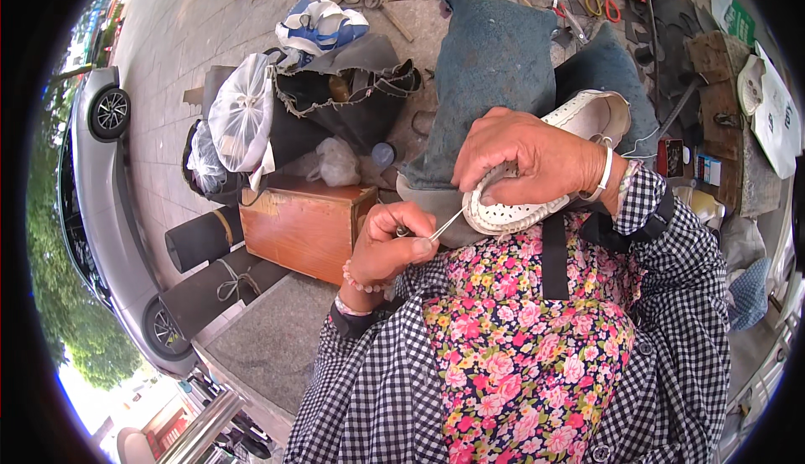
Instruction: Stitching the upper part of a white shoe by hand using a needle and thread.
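Note:
A white perforated shoe [497, 215] lies on its side across my lap, its toe toward my left hand and its open heel end pointing to the far right. My right hand [537, 158] is closed around the shoe's front part, with the thumb inside the opening. White thread [447, 223] runs taut from the shoe's toe edge to my left hand [390, 250], which pinches it between thumb and fingers. A small dark metal piece shows at the left fingers; its kind is unclear. Another strand of thread [641, 138] trails past the shoe's heel.
A brown wooden box [298, 233] stands left of my left hand. Beyond it are an open black bag [344, 86], plastic bags [241, 116] and dark rolls [201, 237]. Scissors [574, 23] and scraps lie ahead on the right, near a wooden crate [721, 120]. A parked car [113, 212] is far left.

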Demonstrator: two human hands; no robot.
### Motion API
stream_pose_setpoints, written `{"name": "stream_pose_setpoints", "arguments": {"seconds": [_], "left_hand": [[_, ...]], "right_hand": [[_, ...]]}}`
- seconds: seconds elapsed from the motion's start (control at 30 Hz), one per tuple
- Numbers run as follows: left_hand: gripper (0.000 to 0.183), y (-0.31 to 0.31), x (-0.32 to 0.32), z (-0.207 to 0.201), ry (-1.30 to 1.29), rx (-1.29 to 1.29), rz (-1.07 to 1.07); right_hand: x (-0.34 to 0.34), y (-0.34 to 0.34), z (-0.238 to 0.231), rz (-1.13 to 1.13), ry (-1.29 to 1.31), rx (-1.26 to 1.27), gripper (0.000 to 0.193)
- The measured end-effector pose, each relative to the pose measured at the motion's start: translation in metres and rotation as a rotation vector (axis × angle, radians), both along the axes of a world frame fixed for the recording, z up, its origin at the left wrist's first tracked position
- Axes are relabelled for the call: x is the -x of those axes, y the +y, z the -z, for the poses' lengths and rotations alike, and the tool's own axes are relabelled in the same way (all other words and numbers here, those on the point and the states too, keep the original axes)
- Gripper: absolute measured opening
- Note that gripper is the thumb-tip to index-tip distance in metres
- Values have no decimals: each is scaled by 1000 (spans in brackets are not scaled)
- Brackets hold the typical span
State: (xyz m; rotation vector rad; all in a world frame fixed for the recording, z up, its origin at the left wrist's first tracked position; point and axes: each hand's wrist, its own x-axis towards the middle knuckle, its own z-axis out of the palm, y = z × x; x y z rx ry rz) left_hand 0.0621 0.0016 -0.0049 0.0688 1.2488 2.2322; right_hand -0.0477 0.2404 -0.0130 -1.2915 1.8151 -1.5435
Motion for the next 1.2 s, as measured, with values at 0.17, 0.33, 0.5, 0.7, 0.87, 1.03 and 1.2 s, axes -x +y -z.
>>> {"name": "stream_pose_setpoints", "arguments": {"seconds": [0.17, 0.33, 0.5, 0.7, 0.87, 1.03, 1.2], "left_hand": [[3, -2, -3, -5, -30, 39, -59], [3, -1, -3, -9, -66, 63, -87], [4, -5, 0, -8, 74, 137, -2], [5, -4, -3, -9, 63, 148, -59], [5, -9, -4, -6, 89, 164, -37], [5, -7, -5, -5, 131, 147, -89], [17, 10, 11, -13, -5, -235, -182]], "right_hand": [[1, 1, -1, 0, -15, -16, 15], [0, -2, 1, 23, 16, -8, 12], [0, -1, -1, -25, -49, 20, 13], [-2, -4, -1, 81, 54, 9, 12], [2, -2, 0, -2, 22, -37, 15], [0, -3, -3, 5, 20, -19, 16], [1, -3, -5, -13, 105, -93, 19]]}}
